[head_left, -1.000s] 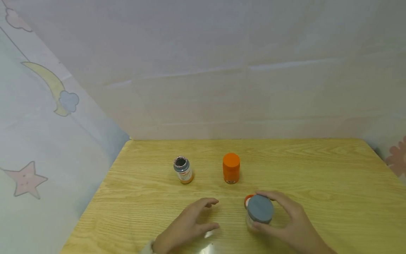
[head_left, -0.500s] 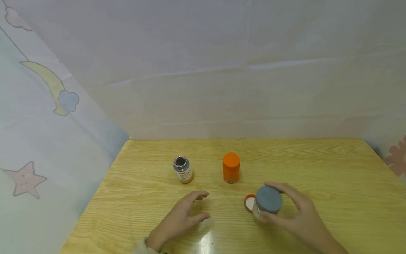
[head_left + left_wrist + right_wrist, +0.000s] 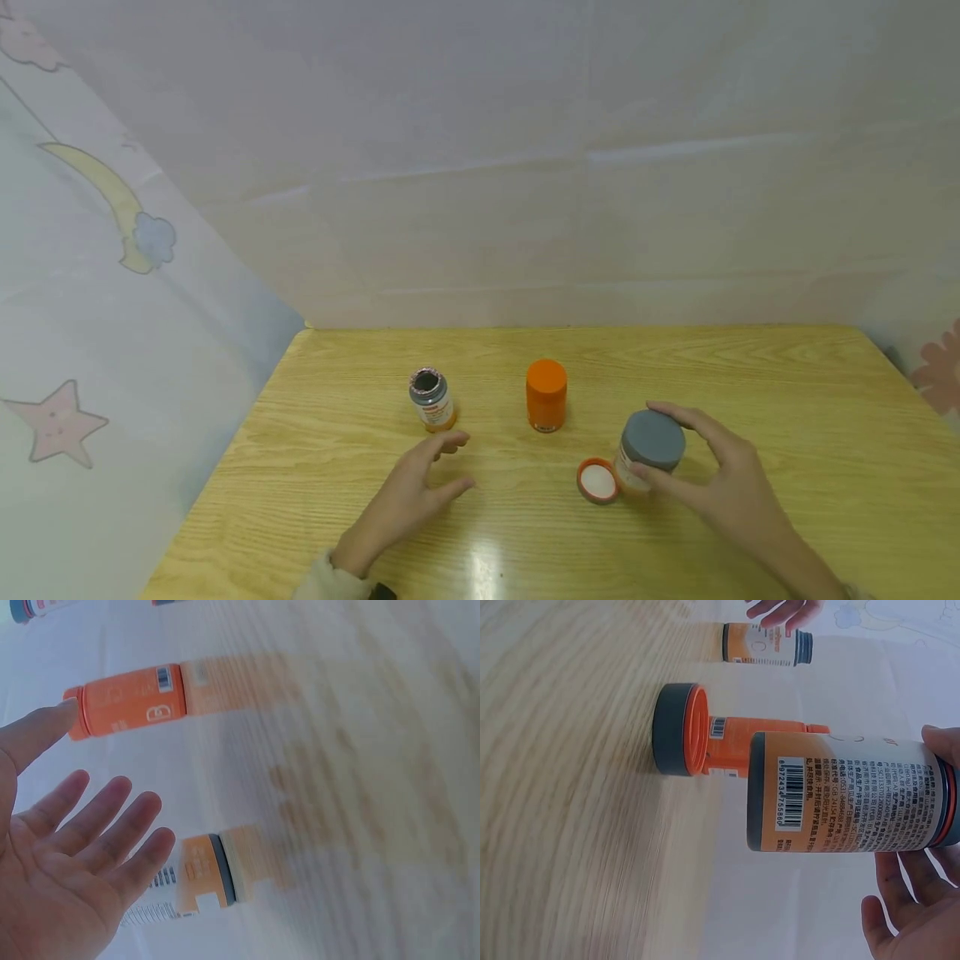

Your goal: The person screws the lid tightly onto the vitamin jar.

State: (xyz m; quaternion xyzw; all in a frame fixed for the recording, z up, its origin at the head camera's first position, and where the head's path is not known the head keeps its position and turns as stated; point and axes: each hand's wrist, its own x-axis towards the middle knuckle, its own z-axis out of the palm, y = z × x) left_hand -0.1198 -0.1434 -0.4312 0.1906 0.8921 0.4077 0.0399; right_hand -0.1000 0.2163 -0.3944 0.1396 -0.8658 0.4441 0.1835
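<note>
My right hand [image 3: 731,475] grips a lidded bottle [image 3: 651,446] by its grey cap, thumb on one side and fingers on the other. In the right wrist view the bottle [image 3: 847,793] shows a white and orange label with a barcode, and its base is off the table. An upturned grey cap [image 3: 597,481] with an orange inside lies just left of it. My left hand [image 3: 408,492] hovers with spread, relaxed fingers and holds nothing. Nearest to it stands an open, capless bottle [image 3: 433,404] with a grey neck.
An orange bottle [image 3: 547,398] with its lid on stands in the middle, behind the upturned cap. All stand on a wooden table [image 3: 787,400]. A pale cloth wall [image 3: 570,208] rises along the table's back edge.
My right hand has moved the lidded bottle away from me and to the right, uncovering the upturned cap. My left hand has drifted left and forward, toward the capless bottle.
</note>
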